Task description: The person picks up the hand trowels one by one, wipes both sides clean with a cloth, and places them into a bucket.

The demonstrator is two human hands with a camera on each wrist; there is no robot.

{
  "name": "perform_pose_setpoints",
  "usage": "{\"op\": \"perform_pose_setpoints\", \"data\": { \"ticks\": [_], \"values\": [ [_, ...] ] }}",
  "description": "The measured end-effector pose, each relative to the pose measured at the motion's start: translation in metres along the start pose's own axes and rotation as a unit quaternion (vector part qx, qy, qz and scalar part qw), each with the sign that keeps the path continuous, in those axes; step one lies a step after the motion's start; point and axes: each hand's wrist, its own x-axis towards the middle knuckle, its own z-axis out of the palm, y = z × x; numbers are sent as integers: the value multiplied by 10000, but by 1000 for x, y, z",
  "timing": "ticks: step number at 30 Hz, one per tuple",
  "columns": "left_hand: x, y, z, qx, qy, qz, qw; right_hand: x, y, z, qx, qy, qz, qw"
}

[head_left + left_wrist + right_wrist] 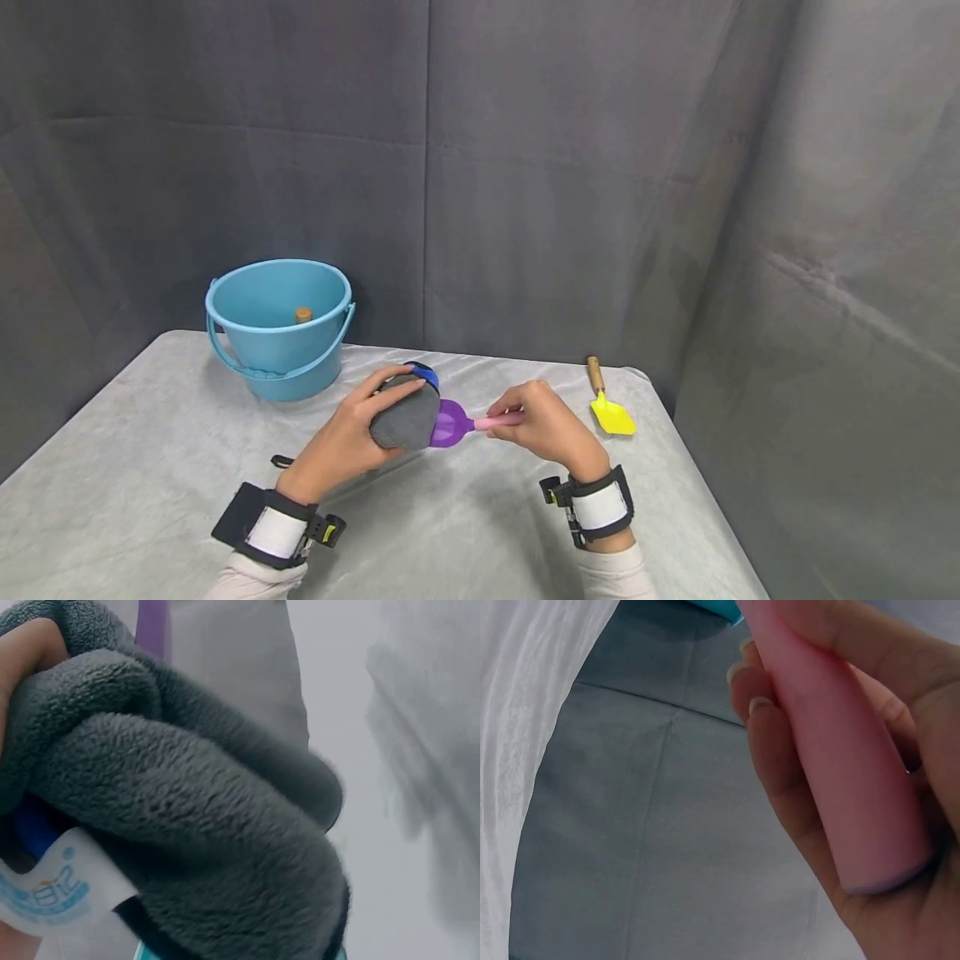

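Fingers (780, 750) of the right hand (551, 429) curl round the pink handle (832, 757) of a small toy shovel, thumb on top, so that the handle lies along the palm; this grip keeps the tool level and steady. In the head view the handle runs left from this hand to the purple blade (450, 423), at the centre of the frame, held just above the bench (150, 433).

The left hand (345, 442) wraps a grey fleece cloth (405, 415), fingers curled over its top and the bundle pressed against the blade's left edge, as suits wiping. The left wrist view shows the thick pile of the cloth filling the frame, a white label with blue print at lower left, and a strip of purple at the top edge. A blue trim shows at the cloth's upper end in the head view. Both wrists carry black-and-white camera straps.

Further out, a blue bucket (279, 329) with a drop handle stands at left centre of the frame, near the bench's far edge; a brown knob, seemingly a wooden handle end (303, 315), rises inside it. A yellow trowel (609, 404) with a wooden handle lies flat right of centre, near the right hand but apart from it. Grey cloth covers the bench, and dark grey drapes form the backdrop.
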Motion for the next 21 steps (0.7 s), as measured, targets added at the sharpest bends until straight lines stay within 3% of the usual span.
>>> {"op": "perform_pose_setpoints", "data": {
  "ticks": [4,11,18,21],
  "values": [
    [1,5,9,-63,-79,138,9999,0,-1,0,-97,55,-17,9999],
    [1,10,22,302,-57,435,9986,2,-7,4,-403,21,81,9992],
    [0,10,27,145,-671,-134,9975,5,-9,9,-499,-8,47,9987],
    [0,12,28,176,-752,-241,9967,5,-7,9,-479,-59,90,9988]
  ]
}}
